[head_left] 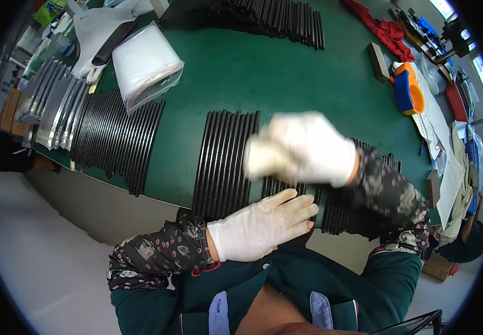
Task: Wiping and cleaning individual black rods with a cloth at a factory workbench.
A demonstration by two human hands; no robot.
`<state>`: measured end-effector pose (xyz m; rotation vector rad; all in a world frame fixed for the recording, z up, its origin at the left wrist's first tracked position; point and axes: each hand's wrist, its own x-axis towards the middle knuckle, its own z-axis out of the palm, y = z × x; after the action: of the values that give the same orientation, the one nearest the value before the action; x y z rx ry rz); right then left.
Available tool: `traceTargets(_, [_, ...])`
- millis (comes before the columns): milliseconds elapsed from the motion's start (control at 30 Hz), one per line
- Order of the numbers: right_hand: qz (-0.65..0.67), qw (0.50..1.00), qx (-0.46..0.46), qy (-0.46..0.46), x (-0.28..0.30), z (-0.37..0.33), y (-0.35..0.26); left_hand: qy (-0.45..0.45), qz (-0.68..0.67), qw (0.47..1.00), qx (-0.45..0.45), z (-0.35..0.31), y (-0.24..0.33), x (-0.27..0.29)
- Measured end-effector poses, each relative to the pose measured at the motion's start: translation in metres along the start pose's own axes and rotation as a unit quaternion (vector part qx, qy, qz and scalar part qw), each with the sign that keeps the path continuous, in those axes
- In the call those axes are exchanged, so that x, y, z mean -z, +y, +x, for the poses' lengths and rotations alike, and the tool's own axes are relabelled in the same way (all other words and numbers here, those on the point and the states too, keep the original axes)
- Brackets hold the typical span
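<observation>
many black rods (225, 162) lie side by side at the green table's (224, 78) near edge, perhaps to stay aligned; the left hand (261, 226), fingers outstretched, rests at their near ends, seemingly steadying; the right hand (300, 148) is blurred, its grip impossible to tell.

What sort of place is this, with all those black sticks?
Probably a workshop or small factory. Many slim black rods lie side by side in groups on a big green table, and the person there wears white gloves.
</observation>
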<state>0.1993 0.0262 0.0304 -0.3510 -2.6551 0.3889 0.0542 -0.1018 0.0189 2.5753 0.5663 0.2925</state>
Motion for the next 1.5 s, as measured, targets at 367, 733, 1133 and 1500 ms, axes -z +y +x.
traceTargets(367, [0.038,0.996,0.058,-0.062,-0.013,-0.007,-0.019,-0.001,-0.132,0.99,0.058,-0.012,0.004,-0.018])
traceTargets(733, [-0.013,0.996,0.063,-0.06,-0.009,-0.01,-0.012,-0.012,0.053,0.998,0.015,-0.011,0.004,0.006])
traceTargets(1133, [-0.089,0.98,-0.159,0.083,0.032,-0.005,0.001,-0.01,0.066,0.997,0.025,-0.03,0.003,0.024])
traceTargets(1500, [-0.104,0.989,-0.077,0.071,0.006,0.014,0.018,0.015,0.033,0.998,-0.048,-0.031,-0.01,0.002])
